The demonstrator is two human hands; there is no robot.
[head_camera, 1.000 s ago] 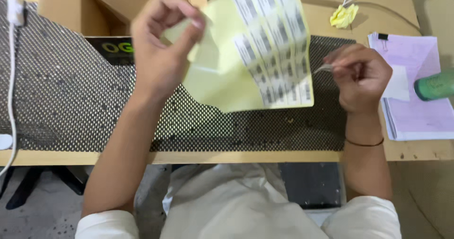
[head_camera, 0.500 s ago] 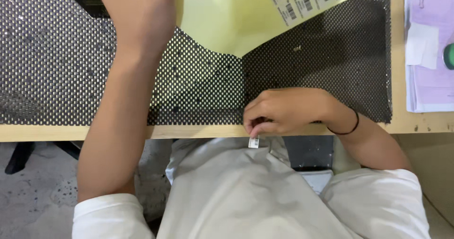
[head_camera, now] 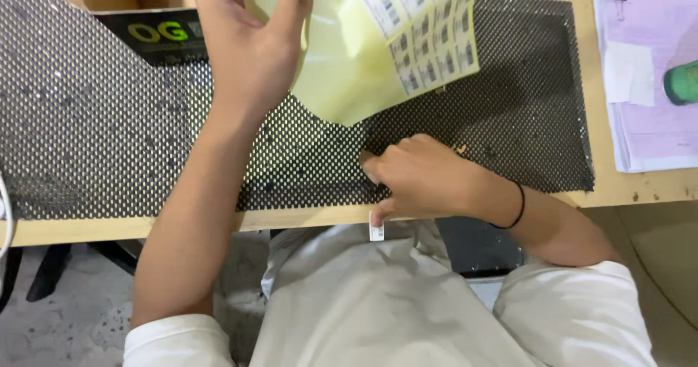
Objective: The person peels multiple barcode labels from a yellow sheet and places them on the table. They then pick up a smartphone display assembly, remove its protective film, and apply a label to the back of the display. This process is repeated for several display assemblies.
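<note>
the left hand [head_camera: 251, 51] is lifted over the desk, fingers and thumb pinched on the top of a pale yellow label sheet [head_camera: 349, 69], which hangs curled above the mat. only the sheet's right part still carries small white barcode stickers [head_camera: 429, 36]; the rest is bare backing. the right hand [head_camera: 425, 178] sits low at the near edge of the wooden desk [head_camera: 123, 229], fingers curled in, thumb and forefinger nipping one small white sticker [head_camera: 376, 229] that pokes down past the desk edge, just over the person's light shirt [head_camera: 363, 301]. a thin black band [head_camera: 518, 206] circles that wrist. under both hands lies a black perforated mat [head_camera: 87, 120], covering most of the desk. a dark box with green lettering [head_camera: 153, 36] lies at the mat's far edge, beside the left hand. off to the right, well apart from the hands, lies a stack of pale purple papers [head_camera: 647, 127] with a black clip at its top corner and a green round thing [head_camera: 683, 83] on top, cut off by the frame.
</note>
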